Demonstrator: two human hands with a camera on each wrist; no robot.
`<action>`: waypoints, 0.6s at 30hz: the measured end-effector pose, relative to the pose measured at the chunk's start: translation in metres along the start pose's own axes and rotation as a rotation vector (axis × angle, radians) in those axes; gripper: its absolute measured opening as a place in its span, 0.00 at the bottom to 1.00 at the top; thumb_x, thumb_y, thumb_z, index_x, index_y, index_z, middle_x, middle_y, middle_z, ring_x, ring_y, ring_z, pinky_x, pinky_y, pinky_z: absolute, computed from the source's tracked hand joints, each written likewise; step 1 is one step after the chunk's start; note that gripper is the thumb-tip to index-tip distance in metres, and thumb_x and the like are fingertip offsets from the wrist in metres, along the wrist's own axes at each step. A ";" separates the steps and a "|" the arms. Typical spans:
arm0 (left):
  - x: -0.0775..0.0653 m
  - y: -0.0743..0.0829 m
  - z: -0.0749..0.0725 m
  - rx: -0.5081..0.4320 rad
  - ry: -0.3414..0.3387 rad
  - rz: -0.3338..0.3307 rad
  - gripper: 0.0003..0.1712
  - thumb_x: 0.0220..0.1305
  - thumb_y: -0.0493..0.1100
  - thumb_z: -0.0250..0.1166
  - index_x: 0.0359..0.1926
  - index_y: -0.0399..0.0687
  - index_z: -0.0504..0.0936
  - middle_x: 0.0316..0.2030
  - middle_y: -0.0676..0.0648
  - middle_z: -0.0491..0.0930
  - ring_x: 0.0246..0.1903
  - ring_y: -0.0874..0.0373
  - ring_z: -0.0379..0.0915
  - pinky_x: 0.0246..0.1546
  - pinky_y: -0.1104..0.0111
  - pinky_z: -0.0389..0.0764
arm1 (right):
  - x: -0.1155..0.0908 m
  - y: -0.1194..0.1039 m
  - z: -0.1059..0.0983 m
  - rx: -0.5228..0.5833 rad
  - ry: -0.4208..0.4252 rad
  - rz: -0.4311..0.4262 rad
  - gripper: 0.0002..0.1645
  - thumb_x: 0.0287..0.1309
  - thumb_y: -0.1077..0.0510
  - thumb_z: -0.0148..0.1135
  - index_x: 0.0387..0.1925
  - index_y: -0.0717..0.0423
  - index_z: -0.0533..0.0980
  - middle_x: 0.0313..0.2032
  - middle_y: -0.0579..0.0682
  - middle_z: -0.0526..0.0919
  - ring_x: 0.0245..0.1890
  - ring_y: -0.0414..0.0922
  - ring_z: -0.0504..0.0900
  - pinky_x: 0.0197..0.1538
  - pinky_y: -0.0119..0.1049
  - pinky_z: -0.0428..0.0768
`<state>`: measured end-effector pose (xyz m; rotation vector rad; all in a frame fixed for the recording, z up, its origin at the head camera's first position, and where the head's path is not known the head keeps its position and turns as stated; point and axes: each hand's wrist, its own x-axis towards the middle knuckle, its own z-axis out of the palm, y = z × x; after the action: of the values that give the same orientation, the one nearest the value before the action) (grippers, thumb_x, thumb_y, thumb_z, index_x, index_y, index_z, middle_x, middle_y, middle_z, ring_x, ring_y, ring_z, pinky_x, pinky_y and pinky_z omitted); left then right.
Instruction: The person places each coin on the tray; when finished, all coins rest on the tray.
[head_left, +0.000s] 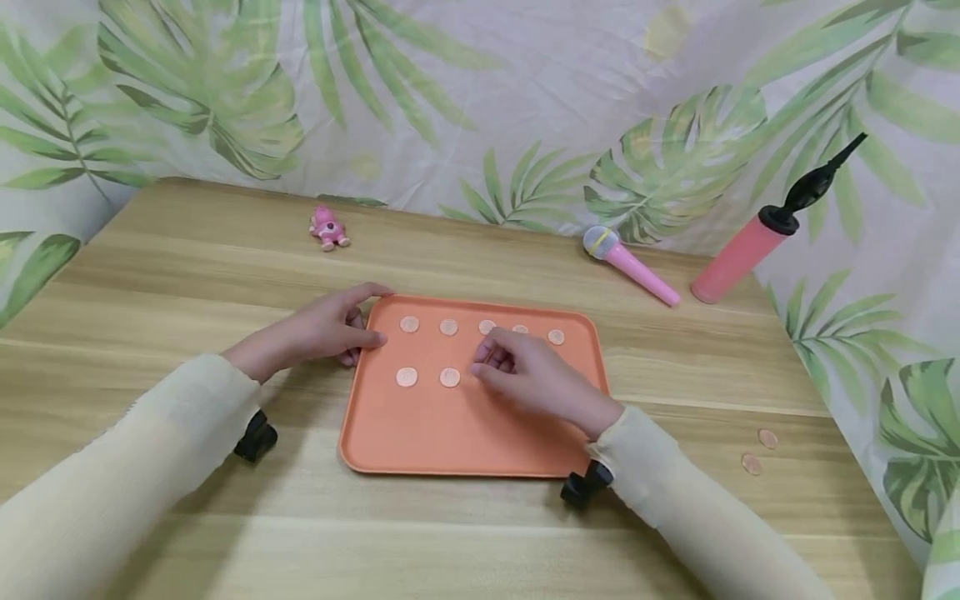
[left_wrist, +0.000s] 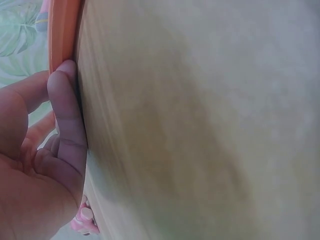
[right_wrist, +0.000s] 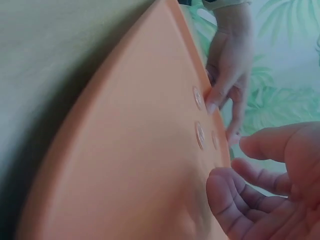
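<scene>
An orange tray [head_left: 450, 442] lies on the wooden table in the head view. My left hand [head_left: 322, 329] grips its left rim, thumb over the edge and other fingers against the outside. Several copper-coloured coins [head_left: 408, 324] lie in a row along the tray's far side. Two more coins, the left one [head_left: 407, 377] and the right one [head_left: 449, 377], lie nearer me. Above the tray, just right of that pair, is my right hand [head_left: 536, 375], its fingers bent and thumb near the index finger. Whether a coin is between those fingertips cannot be made out.
Two loose coins [head_left: 752, 464] lie on the table [head_left: 675, 533] right of the tray. Behind the tray are a small pink toy figure [head_left: 327, 227], a pink toy microphone [head_left: 633, 267] and a pink hand pump [head_left: 742, 258]. A leaf-patterned cloth [head_left: 525, 100] hangs behind the table.
</scene>
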<state>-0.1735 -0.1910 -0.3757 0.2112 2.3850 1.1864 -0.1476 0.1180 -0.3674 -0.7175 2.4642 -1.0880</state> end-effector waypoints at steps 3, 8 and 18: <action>0.000 0.000 0.000 0.005 -0.002 -0.005 0.41 0.73 0.39 0.67 0.80 0.48 0.59 0.25 0.48 0.74 0.22 0.60 0.76 0.26 0.69 0.83 | -0.011 0.007 -0.008 0.012 0.042 -0.014 0.04 0.72 0.57 0.64 0.44 0.52 0.80 0.36 0.48 0.83 0.36 0.43 0.78 0.39 0.29 0.77; -0.001 0.000 -0.001 0.019 0.001 -0.009 0.41 0.72 0.40 0.67 0.80 0.48 0.59 0.25 0.48 0.74 0.22 0.60 0.76 0.26 0.69 0.82 | -0.033 0.023 -0.023 0.035 0.122 -0.033 0.04 0.71 0.62 0.64 0.45 0.56 0.80 0.36 0.51 0.83 0.36 0.42 0.79 0.39 0.29 0.78; 0.001 -0.001 -0.001 0.016 0.000 0.011 0.41 0.72 0.39 0.67 0.80 0.46 0.59 0.24 0.49 0.74 0.21 0.60 0.76 0.25 0.69 0.82 | -0.089 0.052 -0.049 -0.036 0.242 -0.022 0.06 0.69 0.64 0.66 0.45 0.61 0.79 0.37 0.51 0.84 0.36 0.34 0.79 0.38 0.27 0.81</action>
<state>-0.1748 -0.1922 -0.3764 0.2292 2.3970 1.1730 -0.1157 0.2278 -0.3647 -0.6590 2.6897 -1.2047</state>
